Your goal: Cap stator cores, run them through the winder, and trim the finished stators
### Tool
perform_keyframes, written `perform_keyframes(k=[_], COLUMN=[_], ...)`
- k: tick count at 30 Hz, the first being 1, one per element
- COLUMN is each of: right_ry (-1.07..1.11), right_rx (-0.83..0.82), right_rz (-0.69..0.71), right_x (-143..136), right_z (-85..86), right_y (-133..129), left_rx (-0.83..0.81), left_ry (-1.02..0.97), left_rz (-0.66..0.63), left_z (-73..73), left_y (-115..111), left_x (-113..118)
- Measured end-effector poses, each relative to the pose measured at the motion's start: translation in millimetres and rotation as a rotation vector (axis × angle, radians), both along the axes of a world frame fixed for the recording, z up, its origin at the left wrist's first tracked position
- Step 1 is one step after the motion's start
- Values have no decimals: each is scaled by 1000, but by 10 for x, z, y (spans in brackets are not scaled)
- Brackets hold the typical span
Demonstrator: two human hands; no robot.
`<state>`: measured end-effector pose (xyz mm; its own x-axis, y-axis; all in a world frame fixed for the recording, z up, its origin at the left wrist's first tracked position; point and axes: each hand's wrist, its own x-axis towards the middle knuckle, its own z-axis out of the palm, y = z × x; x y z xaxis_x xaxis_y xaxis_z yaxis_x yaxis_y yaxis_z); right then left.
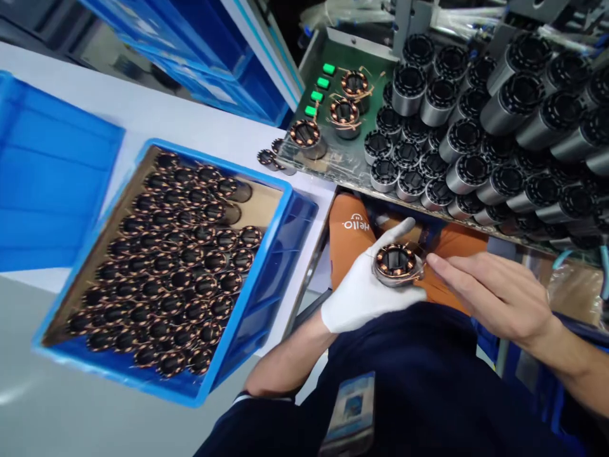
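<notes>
At 6 to 7 o'clock from the hands, nearest the camera, a flat rectangular badge [353,406] with a blue-and-white face lies against the dark navy garment [409,381].

The left hand [368,289], in a white fabric glove, is curled around a short metal cylinder ringed with copper windings [397,275], holding it open end up, thumb toward 12 o'clock. The bare right hand [495,292] is at 3 o'clock, its fingers drawn close together and the tips just beside the cylinder's rim; whether they pinch a thin wire there, I cannot tell. Orange cloth [349,238] printed "Hello" shows at 10 o'clock.

Farther out at 9 o'clock, a blue plastic crate [271,285] on the white desk [200,127] holds rows of similar copper-wound cylinders [181,279]. Beyond it is a flat blue plastic panel [52,171].

At 11 o'clock, three wound cylinders with loose copper leads [346,113] stand on the dark green desk [340,54], near four bright green square buttons [317,96]. From 1 to 2 o'clock, silver cylinders with black slotted ends [464,139] are piled along that desk.
</notes>
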<state>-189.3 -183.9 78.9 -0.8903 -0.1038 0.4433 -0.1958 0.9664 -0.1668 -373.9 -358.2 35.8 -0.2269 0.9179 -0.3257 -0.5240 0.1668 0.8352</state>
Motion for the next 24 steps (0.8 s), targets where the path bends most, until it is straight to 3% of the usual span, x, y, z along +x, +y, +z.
perform_keyframes(k=[5, 12, 15, 17, 19, 21, 22, 24], right_ry=[23, -1, -19, -58, -74, 19, 89, 125], right_rx=[-13, -49, -136, -355, -783, -1245, -1374, -1347], right_rz=[-110, -82, -102, -80, -24, -9, 5, 92], right_x=[-40, -72, -15, 0, -35, -113, -155, -205], right_z=[-46, 21, 33, -9, -84, -168, -204, -247], right_y=[-60, -33, 16, -22, -143, -314, -396, -513], left_rx=[-57, -37, 1, 35, 115, 227, 267, 274], left_ry=[51, -209, -14, 238, 363, 238, 108, -149], left_rz=[41, -9, 97, 193, 219, 215, 228, 271], left_z=[12, -55, -116, -186, -254, -282, -275, -235], left_y=[8, -4, 36, 89, 150, 195, 208, 215], left_x=[112, 192, 179, 176, 211, 298, 353, 441])
